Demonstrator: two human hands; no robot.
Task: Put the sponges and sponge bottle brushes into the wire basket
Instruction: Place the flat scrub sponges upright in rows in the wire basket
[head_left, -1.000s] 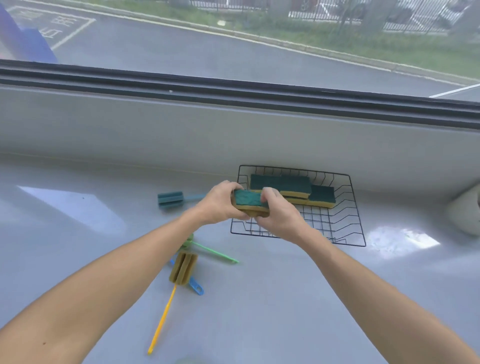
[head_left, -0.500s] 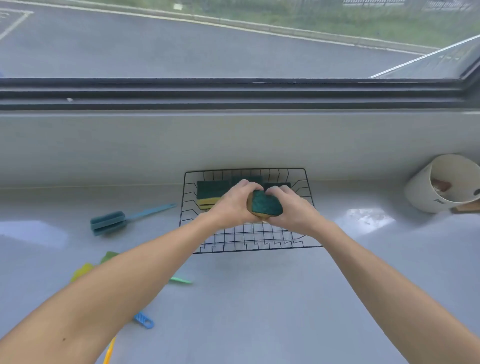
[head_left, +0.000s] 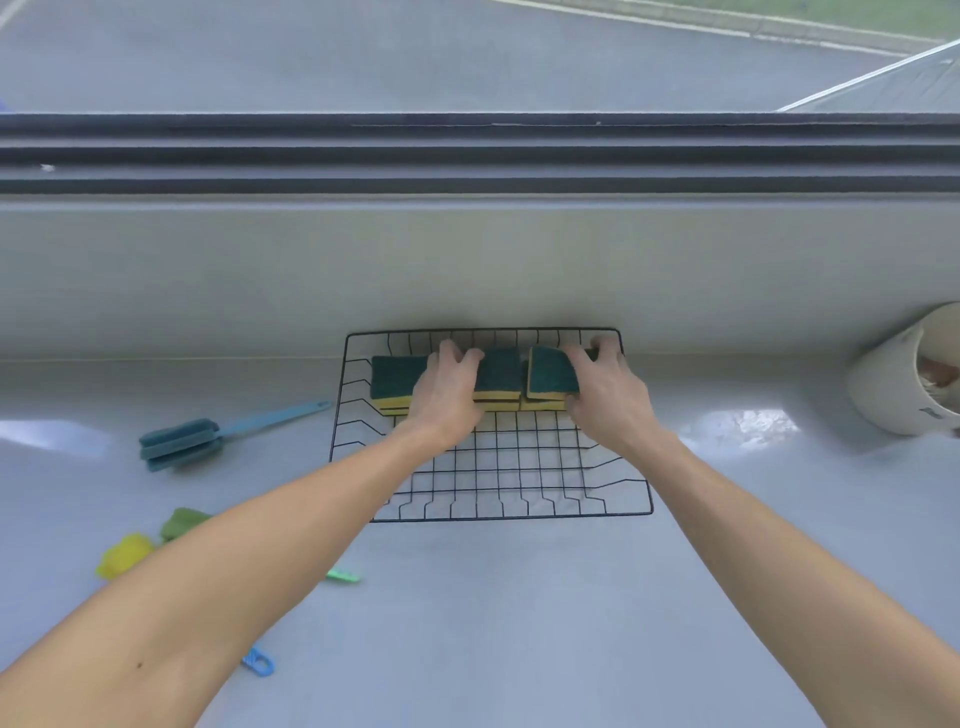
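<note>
- Both bare hands reach into a black wire basket (head_left: 631, 512) set against the far edge of a pale grey counter (head_left: 519, 623), just below a window sill.
- Inside the basket, along its far wall, sits a row of green-topped, yellow-bottomed sponges (head_left: 397, 382) — stacked two high at the left end; the near half of the basket floor is bare mesh.
- The left hand (head_left: 447, 395) lies flat on top of the row, fingers spread and pressing down, not curled around anything.
- The right hand (head_left: 605, 395) grasps one sponge (head_left: 550, 376) at the row's right end, fingers hooked over its far side, the piece tilted up on its edge against the basket's far right corner.
- Outside the basket, toward the counter's left edge, a blue sponge bottle brush (head_left: 179, 444) lies on its side.
- Nearer the front left, a green brush head (head_left: 179, 522) and a yellow one (head_left: 124, 555) show beside the left forearm, handles partly hidden.
- At the counter's right edge, a white cup (head_left: 883, 395) lies tipped — its contents unclear.
</note>
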